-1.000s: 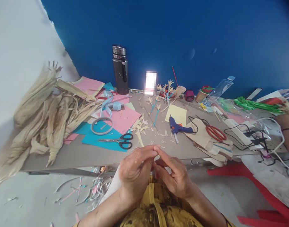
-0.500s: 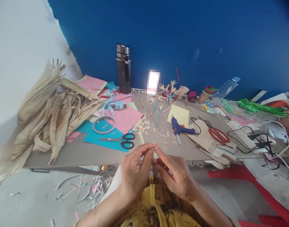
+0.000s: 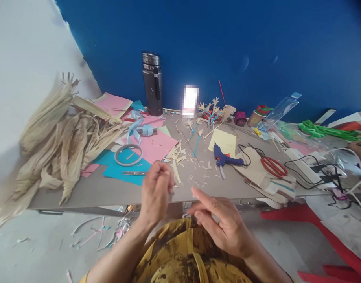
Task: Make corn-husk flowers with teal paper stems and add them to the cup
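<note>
My left hand (image 3: 157, 192) is over the table's front edge, its fingers curled in; anything inside them is hidden. It covers the handles of the scissors (image 3: 133, 173), whose blades show on the blue paper (image 3: 115, 173). To its right, my right hand (image 3: 223, 220) is held with fingers stretched out and thumb apart, nothing visible in it. Pale husk scraps (image 3: 177, 157) lie beyond the hands. Behind them are small husk flowers on blue stems (image 3: 197, 143), and more stand in a bunch (image 3: 212, 114). A blue glue gun (image 3: 227, 158) rests on its side.
Dried corn husks (image 3: 50, 145) heap at left. A roll of tape (image 3: 118, 157) lies on coloured paper; a dark flask (image 3: 152, 88) stands behind. At right are red-handled scissors (image 3: 274, 168), a glove (image 3: 275, 186), a power strip (image 3: 306, 163) and cords. Part of another person's arm (image 3: 360, 153) shows at far right.
The hands were together with fingertips touching. My left hand has moved away to the left and curled over the scissors' handles; my right hand stays nearly in place, fingers a little more spread.
</note>
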A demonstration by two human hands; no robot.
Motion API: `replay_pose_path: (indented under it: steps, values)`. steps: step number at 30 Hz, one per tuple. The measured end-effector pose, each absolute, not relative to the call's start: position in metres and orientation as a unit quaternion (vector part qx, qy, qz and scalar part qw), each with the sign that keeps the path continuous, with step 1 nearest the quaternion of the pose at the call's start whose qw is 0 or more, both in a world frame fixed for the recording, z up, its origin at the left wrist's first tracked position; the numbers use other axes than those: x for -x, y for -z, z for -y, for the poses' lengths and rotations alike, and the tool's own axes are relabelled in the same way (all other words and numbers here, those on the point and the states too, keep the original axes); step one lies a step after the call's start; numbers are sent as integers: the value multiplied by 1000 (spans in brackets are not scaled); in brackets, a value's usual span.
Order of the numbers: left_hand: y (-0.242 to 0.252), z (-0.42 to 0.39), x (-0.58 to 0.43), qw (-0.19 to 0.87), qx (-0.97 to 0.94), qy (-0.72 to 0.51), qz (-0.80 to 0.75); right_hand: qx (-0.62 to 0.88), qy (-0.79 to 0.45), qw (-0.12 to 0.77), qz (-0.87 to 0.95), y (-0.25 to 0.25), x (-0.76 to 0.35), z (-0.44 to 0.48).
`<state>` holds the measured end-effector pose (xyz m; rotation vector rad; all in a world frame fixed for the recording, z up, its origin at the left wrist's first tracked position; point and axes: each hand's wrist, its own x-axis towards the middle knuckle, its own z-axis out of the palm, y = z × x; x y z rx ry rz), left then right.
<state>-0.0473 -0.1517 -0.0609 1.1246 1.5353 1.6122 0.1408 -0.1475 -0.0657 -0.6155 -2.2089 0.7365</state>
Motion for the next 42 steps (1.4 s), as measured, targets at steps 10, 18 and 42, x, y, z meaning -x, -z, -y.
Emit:
replay_pose_path:
  steps: [10, 18, 42]
  values:
    - [63, 170, 35, 333, -478, -653, -484, 290, -417, 328, 797, 68, -147, 145]
    - [61, 164, 43, 58, -704, -569, -421, 280, -411, 323, 805, 64, -147, 147]
    - [50, 172, 27, 224, -527, -473, -670, 346, -6, 156, 925, 69, -138, 148]
